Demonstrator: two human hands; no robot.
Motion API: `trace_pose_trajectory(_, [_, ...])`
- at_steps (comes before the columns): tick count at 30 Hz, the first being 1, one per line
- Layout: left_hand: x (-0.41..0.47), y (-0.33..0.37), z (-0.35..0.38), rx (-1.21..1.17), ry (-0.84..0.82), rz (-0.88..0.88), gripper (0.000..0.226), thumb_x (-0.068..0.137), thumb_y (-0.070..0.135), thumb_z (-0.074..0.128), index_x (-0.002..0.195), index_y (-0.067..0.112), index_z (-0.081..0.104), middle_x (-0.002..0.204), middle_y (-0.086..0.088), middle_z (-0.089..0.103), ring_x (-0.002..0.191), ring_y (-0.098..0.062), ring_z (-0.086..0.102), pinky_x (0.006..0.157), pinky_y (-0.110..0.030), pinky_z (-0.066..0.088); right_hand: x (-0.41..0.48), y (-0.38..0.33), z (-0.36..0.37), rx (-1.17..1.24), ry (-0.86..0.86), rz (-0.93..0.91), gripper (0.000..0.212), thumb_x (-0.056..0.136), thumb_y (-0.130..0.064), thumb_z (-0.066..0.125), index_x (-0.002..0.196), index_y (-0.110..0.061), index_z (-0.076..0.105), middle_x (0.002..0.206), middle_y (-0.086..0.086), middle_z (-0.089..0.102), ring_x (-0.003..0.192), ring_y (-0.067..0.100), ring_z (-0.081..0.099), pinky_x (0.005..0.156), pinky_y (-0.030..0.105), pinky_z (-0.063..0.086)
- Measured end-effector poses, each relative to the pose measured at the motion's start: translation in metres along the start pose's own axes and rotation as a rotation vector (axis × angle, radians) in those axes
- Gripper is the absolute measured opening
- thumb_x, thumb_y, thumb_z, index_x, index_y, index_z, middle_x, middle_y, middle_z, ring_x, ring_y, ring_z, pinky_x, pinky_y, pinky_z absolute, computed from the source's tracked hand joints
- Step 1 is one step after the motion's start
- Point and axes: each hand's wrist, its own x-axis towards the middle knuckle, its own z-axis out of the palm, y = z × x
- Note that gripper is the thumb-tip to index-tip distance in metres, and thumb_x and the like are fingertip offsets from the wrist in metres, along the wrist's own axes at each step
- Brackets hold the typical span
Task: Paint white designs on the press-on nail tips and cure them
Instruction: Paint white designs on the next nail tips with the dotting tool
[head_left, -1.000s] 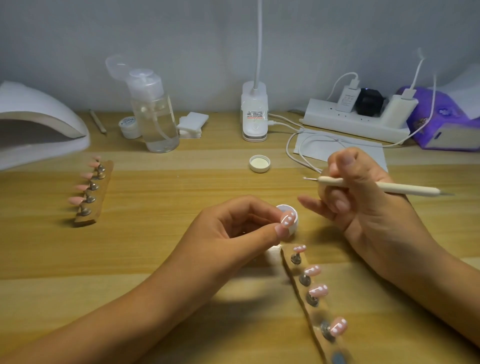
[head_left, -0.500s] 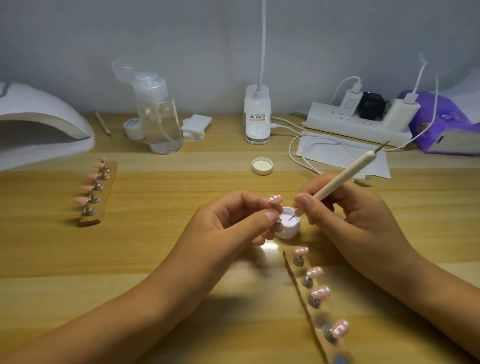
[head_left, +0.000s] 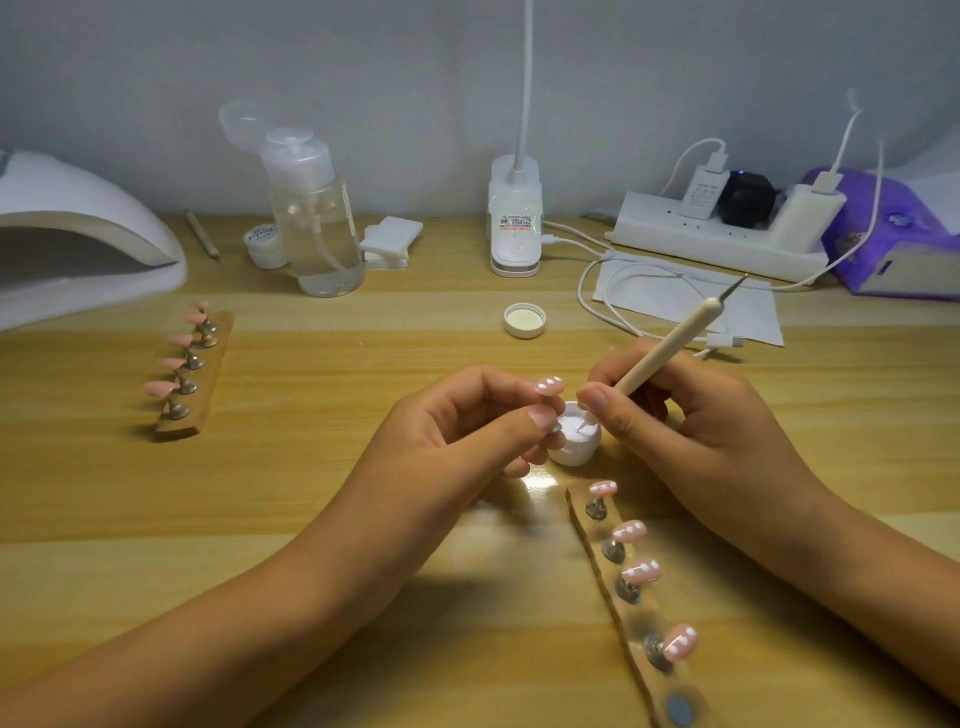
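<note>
Dotting pen (head_left: 660, 358) tip rests in jar (head_left: 574, 451) of white paint (head_left: 570, 422).

right hand (head_left: 691, 431) dips dotting tool (head_left: 660, 358) in paint pot (head_left: 574, 449) | left hand (head_left: 467, 431) pinches nail tip (head_left: 549, 386)

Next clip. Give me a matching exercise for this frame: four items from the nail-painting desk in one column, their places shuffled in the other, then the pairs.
1 dotting pen
2 jar lid
3 curing lamp
4 raised nail tip

A pinched by its stud in the left hand
B far left of the table
C tip down in the white paint pot
D lying inside-up beyond the pot

Pairs: 1-C, 2-D, 3-B, 4-A
</note>
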Motion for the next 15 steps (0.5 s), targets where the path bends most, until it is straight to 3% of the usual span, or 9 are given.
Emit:
trace_pose_trajectory(7, [0.000,0.000,0.000,0.002,-0.020,0.009,0.013,0.077,0.018,0.068,0.081,0.029,0.074,0.080,0.005,0.072,0.072,-0.005,0.064,0.065,-0.013,0.049,0.000,-0.004,0.000,0.136,0.077,0.014,0.013,0.092,-0.034,0.061,0.089,-0.022,0.060,0.076,-0.006,0.061,0.069,0.015,0.056,0.064,0.022,0.046])
trace_pose_trajectory(10, [0.000,0.000,0.001,-0.007,-0.043,0.024,0.010,0.076,0.018,0.069,0.082,0.023,0.075,0.076,0.004,0.071,0.069,-0.004,0.062,0.063,-0.013,0.048,0.001,-0.007,-0.002,0.358,0.183,0.058,0.012,0.088,-0.026,0.065,0.088,-0.017,0.058,0.073,-0.002,0.062,0.070,0.009,0.059,0.070,0.019,0.049])
trace_pose_trajectory(13, [0.000,0.000,0.001,-0.015,-0.060,0.024,0.007,0.075,0.016,0.070,0.079,0.020,0.074,0.075,0.004,0.071,0.069,-0.003,0.063,0.064,-0.011,0.048,0.002,-0.010,-0.006,0.586,0.269,0.138,0.018,0.077,-0.024,0.076,0.079,-0.023,0.059,0.070,-0.006,0.060,0.071,0.008,0.058,0.077,0.025,0.052])
trace_pose_trajectory(15, [-0.001,0.000,0.001,-0.004,-0.081,0.025,0.005,0.076,0.014,0.072,0.079,0.018,0.074,0.077,0.005,0.072,0.072,-0.003,0.065,0.066,-0.011,0.048,0.002,-0.011,-0.007,0.744,0.243,0.184,0.018,0.075,-0.021,0.074,0.068,-0.025,0.057,0.066,-0.004,0.057,0.066,0.008,0.056,0.080,0.030,0.054])
